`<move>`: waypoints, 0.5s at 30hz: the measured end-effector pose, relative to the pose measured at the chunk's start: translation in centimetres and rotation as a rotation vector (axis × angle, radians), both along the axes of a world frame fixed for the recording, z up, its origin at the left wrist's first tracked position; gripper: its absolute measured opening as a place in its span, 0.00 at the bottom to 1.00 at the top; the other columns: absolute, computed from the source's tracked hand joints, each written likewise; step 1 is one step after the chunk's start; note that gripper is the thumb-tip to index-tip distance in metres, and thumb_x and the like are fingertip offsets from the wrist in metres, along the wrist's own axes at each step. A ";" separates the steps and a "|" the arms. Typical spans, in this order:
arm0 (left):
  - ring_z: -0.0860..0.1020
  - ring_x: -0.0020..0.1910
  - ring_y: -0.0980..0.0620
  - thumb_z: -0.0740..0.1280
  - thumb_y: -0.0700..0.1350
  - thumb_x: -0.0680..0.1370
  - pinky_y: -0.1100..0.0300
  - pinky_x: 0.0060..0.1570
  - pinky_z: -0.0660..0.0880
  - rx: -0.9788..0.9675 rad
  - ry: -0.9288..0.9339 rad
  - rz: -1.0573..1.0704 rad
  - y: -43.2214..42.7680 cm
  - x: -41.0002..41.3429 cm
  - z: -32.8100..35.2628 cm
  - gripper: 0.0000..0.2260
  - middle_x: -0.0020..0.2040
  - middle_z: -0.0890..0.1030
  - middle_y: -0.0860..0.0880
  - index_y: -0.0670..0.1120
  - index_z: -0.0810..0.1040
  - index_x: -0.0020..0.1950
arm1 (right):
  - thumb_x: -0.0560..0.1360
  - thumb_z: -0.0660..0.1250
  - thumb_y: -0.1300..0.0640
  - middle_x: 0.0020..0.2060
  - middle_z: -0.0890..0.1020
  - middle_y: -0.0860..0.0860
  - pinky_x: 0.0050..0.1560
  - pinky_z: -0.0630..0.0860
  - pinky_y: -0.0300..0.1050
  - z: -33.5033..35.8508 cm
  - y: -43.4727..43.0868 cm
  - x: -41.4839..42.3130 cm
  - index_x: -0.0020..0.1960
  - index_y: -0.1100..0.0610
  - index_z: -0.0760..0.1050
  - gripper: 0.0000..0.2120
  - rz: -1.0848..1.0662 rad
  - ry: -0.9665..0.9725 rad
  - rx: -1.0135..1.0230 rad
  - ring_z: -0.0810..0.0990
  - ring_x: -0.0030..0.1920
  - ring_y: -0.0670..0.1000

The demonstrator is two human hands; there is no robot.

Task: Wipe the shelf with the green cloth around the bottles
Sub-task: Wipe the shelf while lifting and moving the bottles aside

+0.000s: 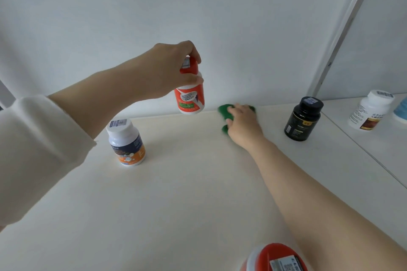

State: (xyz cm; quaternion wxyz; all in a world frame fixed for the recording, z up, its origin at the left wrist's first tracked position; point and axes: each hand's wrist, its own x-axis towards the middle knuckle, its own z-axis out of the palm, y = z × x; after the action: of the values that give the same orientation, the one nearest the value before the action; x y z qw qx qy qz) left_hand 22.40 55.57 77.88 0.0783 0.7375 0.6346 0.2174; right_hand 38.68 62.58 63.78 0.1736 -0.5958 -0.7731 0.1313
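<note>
I see a flat cream shelf (187, 193) running back to a plain pale wall (198, 6). The crumpled green cloth (223, 111) lies at the shelf's back edge, and the right hand (243, 125) presses on it with fingers spread. Up and left of the cloth, the left hand (174, 70) curls round the cap of a red-capped white-and-red plastic bottle (190, 99), lifted off the shelf. A black plastic bottle (302, 119) stands right of the cloth.

left sleeve (38, 149): cream-white, loose, soft | right forearm (308, 185): bare
</note>
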 end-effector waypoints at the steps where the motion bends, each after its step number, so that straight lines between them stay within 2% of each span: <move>1: 0.71 0.37 0.59 0.65 0.51 0.75 0.63 0.29 0.66 -0.002 0.004 -0.005 0.0 0.2 -0.1 0.14 0.50 0.73 0.52 0.51 0.71 0.60 | 0.79 0.56 0.58 0.74 0.61 0.54 0.71 0.49 0.41 0.0 -1.3 -0.9 0.71 0.60 0.63 0.21 0.119 0.012 -0.006 0.57 0.73 0.54; 3: 0.73 0.40 0.51 0.65 0.51 0.75 0.63 0.30 0.66 -0.008 0.016 -0.012 0.1 0.7 -0.3 0.14 0.50 0.73 0.52 0.50 0.70 0.60 | 0.80 0.56 0.57 0.75 0.58 0.48 0.72 0.46 0.39 -0.2 -4.0 -2.0 0.73 0.55 0.61 0.22 0.349 0.031 -0.054 0.52 0.76 0.49; 5: 0.72 0.45 0.49 0.64 0.50 0.76 0.64 0.30 0.65 -0.032 0.044 -0.024 0.4 1.5 -0.8 0.15 0.50 0.72 0.52 0.49 0.70 0.61 | 0.80 0.56 0.57 0.76 0.55 0.43 0.73 0.46 0.39 -0.3 -6.1 -1.5 0.74 0.51 0.59 0.22 0.445 0.065 -0.106 0.49 0.76 0.45; 7: 0.71 0.47 0.49 0.64 0.49 0.76 0.65 0.30 0.64 -0.060 0.080 -0.043 0.8 2.4 -1.6 0.15 0.50 0.72 0.51 0.49 0.69 0.61 | 0.80 0.55 0.57 0.75 0.54 0.41 0.73 0.47 0.39 -0.4 -7.0 0.0 0.74 0.50 0.59 0.22 0.422 0.086 -0.124 0.48 0.76 0.43; 10: 0.71 0.48 0.49 0.64 0.49 0.76 0.63 0.32 0.66 -0.109 0.139 -0.078 1.3 3.6 -3.4 0.15 0.54 0.74 0.48 0.48 0.69 0.62 | 0.80 0.54 0.57 0.76 0.53 0.42 0.73 0.48 0.38 -0.6 -7.6 2.6 0.74 0.50 0.58 0.22 0.259 0.070 -0.075 0.48 0.76 0.44; 12: 0.71 0.49 0.49 0.64 0.49 0.76 0.59 0.39 0.69 -0.150 0.178 -0.106 1.4 4.6 -4.8 0.15 0.57 0.75 0.46 0.48 0.69 0.61 | 0.81 0.53 0.57 0.76 0.52 0.44 0.73 0.46 0.38 -0.7 -8.5 4.1 0.74 0.51 0.57 0.22 0.160 0.032 -0.049 0.47 0.76 0.46; 15: 0.72 0.50 0.49 0.63 0.51 0.76 0.56 0.46 0.71 -0.174 0.175 -0.136 1.4 6.0 -6.3 0.15 0.58 0.75 0.46 0.48 0.68 0.61 | 0.81 0.52 0.55 0.77 0.48 0.45 0.74 0.44 0.41 -0.6 -10.8 5.5 0.75 0.51 0.53 0.23 0.165 -0.038 -0.074 0.44 0.77 0.47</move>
State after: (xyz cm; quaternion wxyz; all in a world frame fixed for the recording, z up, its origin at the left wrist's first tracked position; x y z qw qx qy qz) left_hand 28.44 56.98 71.61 0.1010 0.7853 0.6041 0.0905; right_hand 44.23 51.83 63.17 0.1256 -0.5384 -0.8173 0.1622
